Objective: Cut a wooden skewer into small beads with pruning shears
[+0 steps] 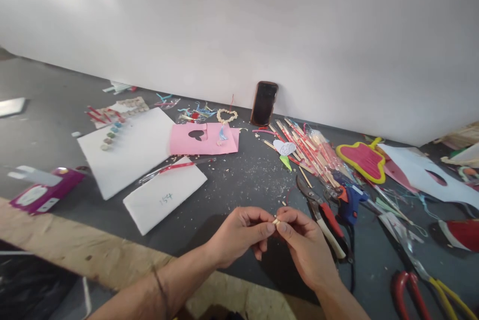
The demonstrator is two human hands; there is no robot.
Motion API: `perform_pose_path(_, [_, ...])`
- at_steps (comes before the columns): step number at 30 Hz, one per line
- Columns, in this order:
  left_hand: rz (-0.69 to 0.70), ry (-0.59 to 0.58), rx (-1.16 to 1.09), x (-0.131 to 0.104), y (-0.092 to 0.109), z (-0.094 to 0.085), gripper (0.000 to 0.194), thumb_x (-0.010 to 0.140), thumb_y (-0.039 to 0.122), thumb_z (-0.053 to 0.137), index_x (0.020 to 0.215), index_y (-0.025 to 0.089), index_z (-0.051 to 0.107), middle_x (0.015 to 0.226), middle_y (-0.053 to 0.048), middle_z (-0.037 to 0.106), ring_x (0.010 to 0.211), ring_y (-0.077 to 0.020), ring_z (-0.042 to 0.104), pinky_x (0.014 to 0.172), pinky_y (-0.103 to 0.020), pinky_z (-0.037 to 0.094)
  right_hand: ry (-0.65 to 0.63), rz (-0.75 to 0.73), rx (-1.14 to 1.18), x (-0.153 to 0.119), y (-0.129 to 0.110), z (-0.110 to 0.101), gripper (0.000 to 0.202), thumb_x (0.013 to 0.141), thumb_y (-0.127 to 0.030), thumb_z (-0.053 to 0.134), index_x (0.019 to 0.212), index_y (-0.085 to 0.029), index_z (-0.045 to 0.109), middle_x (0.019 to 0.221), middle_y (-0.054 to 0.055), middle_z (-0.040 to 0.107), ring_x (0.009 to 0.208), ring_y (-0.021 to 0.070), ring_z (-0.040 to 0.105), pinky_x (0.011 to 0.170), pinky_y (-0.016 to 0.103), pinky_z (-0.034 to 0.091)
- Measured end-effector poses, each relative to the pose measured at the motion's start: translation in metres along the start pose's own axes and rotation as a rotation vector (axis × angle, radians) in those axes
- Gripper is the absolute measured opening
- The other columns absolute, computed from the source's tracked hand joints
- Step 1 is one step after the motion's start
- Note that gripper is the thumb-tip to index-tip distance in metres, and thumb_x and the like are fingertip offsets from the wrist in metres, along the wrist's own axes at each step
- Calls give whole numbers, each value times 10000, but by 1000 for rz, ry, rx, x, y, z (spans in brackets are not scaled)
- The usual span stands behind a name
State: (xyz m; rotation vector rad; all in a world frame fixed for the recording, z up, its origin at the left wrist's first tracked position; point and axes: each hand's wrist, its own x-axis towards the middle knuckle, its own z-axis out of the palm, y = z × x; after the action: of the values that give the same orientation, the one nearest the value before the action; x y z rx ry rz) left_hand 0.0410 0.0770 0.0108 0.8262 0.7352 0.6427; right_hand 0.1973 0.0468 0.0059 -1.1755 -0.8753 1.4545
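Note:
Near the front of the dark table, my left hand [245, 232] and my right hand [305, 242] meet, fingertips almost touching. Between their thumbs and forefingers sits a tiny pale wooden piece [276, 221], pinched from both sides; fingers cover most of it. Just right of my right hand lie pruning shears [329, 220] with one red and one whitish handle. Beyond the hands, small pale chips are scattered over the table. Farther back, a heart-shaped ring of pale wooden bits [227, 116] lies by a pink card [187, 140] with a blue tassel on it.
Wrapped chopsticks [299, 145] are heaped behind the shears, beside a blue glue gun [352, 202]. A phone [264, 103] leans on the white wall. White foam boards [149, 140] and a purple box [48, 192] lie left. Scissors [407, 290] are at the right front.

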Motion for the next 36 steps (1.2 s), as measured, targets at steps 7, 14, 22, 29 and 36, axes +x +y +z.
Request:
perform_pose_path(7, [24,14,52,-3,2,1,246,737,365,644,735,119,625,488,30,506,399,-51,440,375,-159,396,-7,-26,-67,-1,-2,0,90,674,-274,724,700,-218,658,814,1,558,736,134,535,681,257,449])
perform_pose_path(14, [23,4,66,-2,2,1,251,750,373,627,721,124,616,513,24,517,393,-47,417,365,-163,388,-22,-1,-103,-2,-3,-6,143,762,-349,636,826,-224,664,808,13,593,658,123,516,608,252,428])
perform_pose_path(22, [-25,29,162,-3,3,2,254,745,375,622,708,125,593,489,37,493,380,-44,412,365,-159,371,-52,-62,-359,-2,-16,1,195,785,-337,597,658,-189,602,688,-6,559,674,133,499,632,239,399])
perform_pose_path(29, [-2,29,120,-2,1,1,264,770,379,595,699,125,594,477,34,486,362,-42,388,355,-163,343,-57,-20,-320,-2,-9,-4,223,835,-384,526,779,-196,634,647,-9,546,633,131,470,587,243,382])
perform_pose_path(36, [0,42,135,-3,3,1,247,770,363,595,700,126,592,481,35,482,387,-49,402,368,-164,360,-80,-52,-352,-1,-16,-4,157,791,-342,597,742,-205,655,724,-3,591,696,137,517,642,244,402])
